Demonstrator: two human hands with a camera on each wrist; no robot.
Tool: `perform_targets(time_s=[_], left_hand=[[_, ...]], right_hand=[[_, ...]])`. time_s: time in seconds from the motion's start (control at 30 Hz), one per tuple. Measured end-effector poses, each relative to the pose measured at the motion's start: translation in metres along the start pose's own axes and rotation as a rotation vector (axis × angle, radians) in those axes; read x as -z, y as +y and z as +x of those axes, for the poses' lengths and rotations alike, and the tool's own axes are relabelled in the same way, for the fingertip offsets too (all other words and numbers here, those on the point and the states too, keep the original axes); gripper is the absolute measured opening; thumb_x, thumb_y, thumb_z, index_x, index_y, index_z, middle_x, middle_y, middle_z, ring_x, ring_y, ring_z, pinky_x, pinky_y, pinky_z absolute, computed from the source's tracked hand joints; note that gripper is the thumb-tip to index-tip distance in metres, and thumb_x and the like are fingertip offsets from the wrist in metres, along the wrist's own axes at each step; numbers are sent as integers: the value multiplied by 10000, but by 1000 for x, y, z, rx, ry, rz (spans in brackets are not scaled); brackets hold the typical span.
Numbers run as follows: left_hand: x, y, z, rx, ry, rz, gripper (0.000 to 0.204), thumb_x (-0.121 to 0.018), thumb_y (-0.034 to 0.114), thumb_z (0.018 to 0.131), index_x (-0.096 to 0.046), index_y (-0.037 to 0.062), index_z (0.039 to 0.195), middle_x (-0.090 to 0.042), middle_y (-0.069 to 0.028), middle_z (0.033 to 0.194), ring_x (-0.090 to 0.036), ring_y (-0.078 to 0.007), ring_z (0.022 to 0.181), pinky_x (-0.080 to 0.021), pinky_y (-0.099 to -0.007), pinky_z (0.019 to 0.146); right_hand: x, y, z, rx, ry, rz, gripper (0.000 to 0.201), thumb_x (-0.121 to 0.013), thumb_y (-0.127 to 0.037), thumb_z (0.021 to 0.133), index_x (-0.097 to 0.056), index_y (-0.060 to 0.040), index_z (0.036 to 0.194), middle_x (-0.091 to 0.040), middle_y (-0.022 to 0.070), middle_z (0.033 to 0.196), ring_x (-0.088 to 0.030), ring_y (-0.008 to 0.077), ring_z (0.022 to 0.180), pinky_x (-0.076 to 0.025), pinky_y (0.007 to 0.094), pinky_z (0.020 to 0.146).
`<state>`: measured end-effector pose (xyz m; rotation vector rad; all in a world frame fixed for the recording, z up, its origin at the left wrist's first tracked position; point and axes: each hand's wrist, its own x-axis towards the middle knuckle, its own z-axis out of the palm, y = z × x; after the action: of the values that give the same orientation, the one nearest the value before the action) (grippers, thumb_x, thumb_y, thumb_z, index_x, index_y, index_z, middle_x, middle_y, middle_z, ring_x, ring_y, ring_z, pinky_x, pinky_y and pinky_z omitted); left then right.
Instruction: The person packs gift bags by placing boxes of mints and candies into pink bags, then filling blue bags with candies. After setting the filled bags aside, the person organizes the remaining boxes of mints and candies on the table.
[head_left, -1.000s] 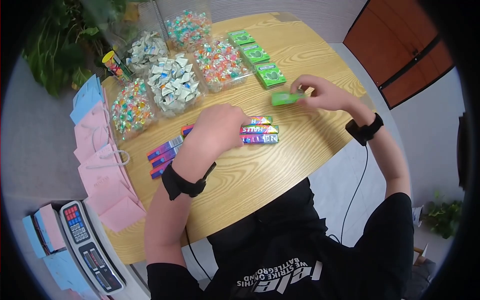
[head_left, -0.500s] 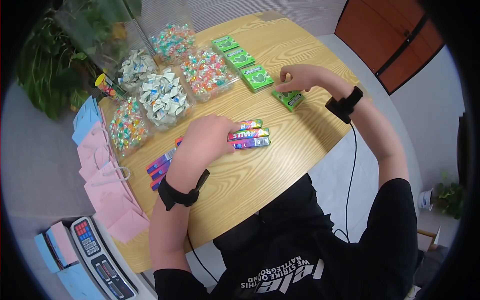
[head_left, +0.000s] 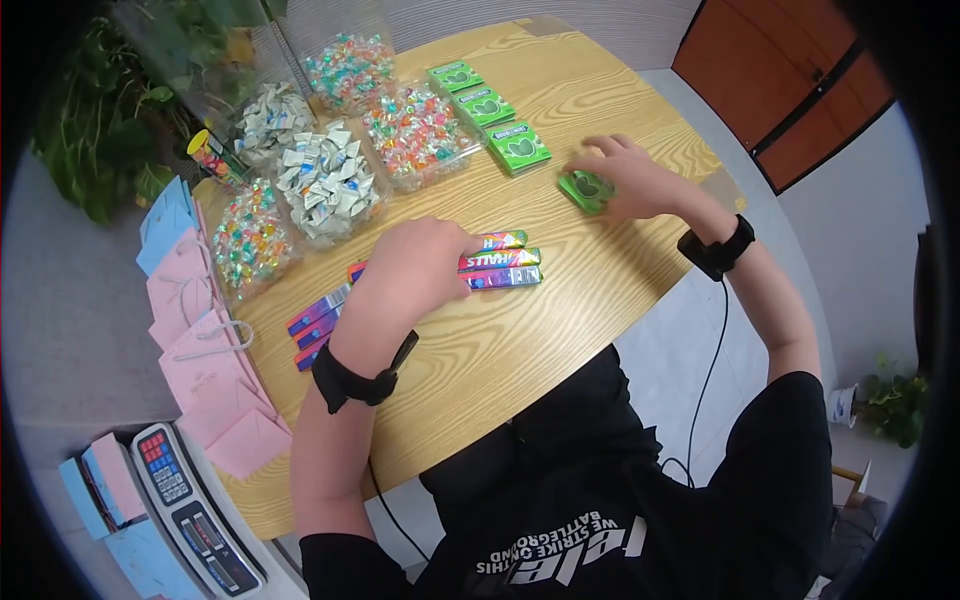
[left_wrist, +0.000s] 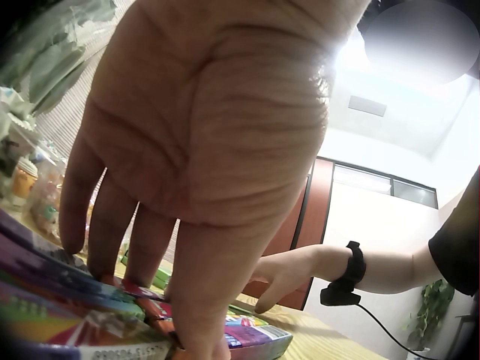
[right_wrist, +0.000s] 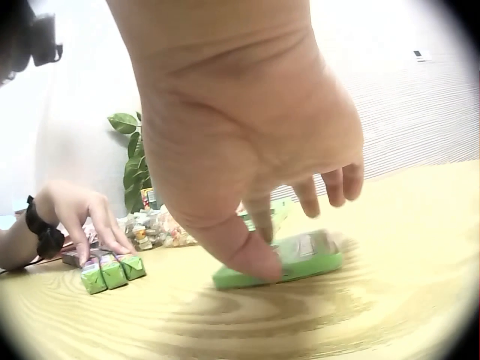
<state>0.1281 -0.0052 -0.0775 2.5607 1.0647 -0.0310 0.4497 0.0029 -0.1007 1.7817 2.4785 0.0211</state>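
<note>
My left hand (head_left: 420, 265) lies across a row of three rainbow-coloured Halls candy sticks (head_left: 507, 262). In the left wrist view its fingers (left_wrist: 154, 244) reach straight down onto the wrappers, with the thumb on the near side. My right hand (head_left: 640, 180) pinches a green mint pack (head_left: 582, 190) flat on the table, at the right of the sticks. The right wrist view shows the thumb on the near edge of this pack (right_wrist: 311, 264) and the index finger behind it; the other fingers hang free.
Three green packs (head_left: 518, 147) line up beyond the right hand. More purple sticks (head_left: 318, 325) lie by the left wrist. Clear tubs of wrapped candy (head_left: 415, 130) stand at the back left. Pink paper bags (head_left: 205, 360) and a scale (head_left: 200, 510) flank the left edge.
The green mint pack, blurred in the right hand at first, came down turned at an angle. The right hand then shifted from above it to its right end. The left hand stays on the sticks.
</note>
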Motion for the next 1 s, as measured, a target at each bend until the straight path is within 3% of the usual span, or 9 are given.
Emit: perform_targets(time_s=[0.03,0.07,0.23,0.47,0.57,0.63,0.73,0.93,1.0], left_hand=[[0,0,0,-2,0,0,503,-785,168,649,-671,129,1138,-674,-122,975,-612,-321,938,-489,-407,807],[1,1,0,-3,2,0,503,-785,168,649,-671,129,1138,-674,-122,975,-612,-321,938,-489,-407,807],[0,0,1,-1,18,41,430,-779,196,677,-697,195,1100,-684,-102,938,-645,-291,917,-514,-401,799],[0,0,1,13,4,23,430,-776,209,687,-694,198,1109,-683,-102,939,-645,-289,921,-514,-401,805],[1,0,-1,0,31,44,430,-774,210,689,-694,199,1111,-684,-100,940,-645,-287,923,-513,-402,808],[2,1,-1,-1,14,24,434,-773,208,689,-692,198,1115,-682,-98,950,-642,-287,930,-512,-403,812],[0,0,0,-10,8,35,429,-773,204,686,-694,192,1108,-681,-97,955,-640,-288,933,-511,-406,812],[0,1,-2,-11,26,12,465,-778,172,661,-683,146,1116,-675,-122,954,-615,-310,941,-492,-405,809],[4,4,-2,14,7,8,468,-778,172,661,-682,148,1119,-676,-117,957,-616,-306,940,-493,-404,808]], right_hand=[[-9,11,-1,209,216,-187,643,-668,-297,756,-484,-115,1345,-572,190,1207,-532,341,1155,-469,413,928],[-12,18,0,209,217,-189,643,-668,-297,756,-484,-115,1345,-572,190,1207,-532,341,1155,-469,413,928],[7,-1,-4,-294,48,323,588,-654,-307,777,-507,-148,1324,-560,185,1211,-534,348,1136,-470,417,915],[14,-10,-6,-302,-45,235,562,-666,-390,781,-550,-107,1252,-594,150,1103,-570,300,1064,-477,386,875],[21,-10,2,-336,20,171,561,-659,-463,786,-571,-116,1218,-614,144,1073,-605,291,991,-494,387,821],[34,-20,11,-378,309,287,540,-639,-492,796,-583,-113,1177,-639,145,1028,-626,299,923,-501,393,778],[50,-39,35,-340,435,282,571,-605,-552,810,-586,-81,1132,-651,154,1015,-641,307,890,-506,397,764],[13,-65,74,-348,89,222,701,-595,-635,779,-558,-12,1101,-649,194,1003,-646,325,926,-512,413,768],[6,-68,77,-356,110,243,745,-604,-653,763,-534,-8,1128,-648,205,999,-645,332,933,-515,418,761]])
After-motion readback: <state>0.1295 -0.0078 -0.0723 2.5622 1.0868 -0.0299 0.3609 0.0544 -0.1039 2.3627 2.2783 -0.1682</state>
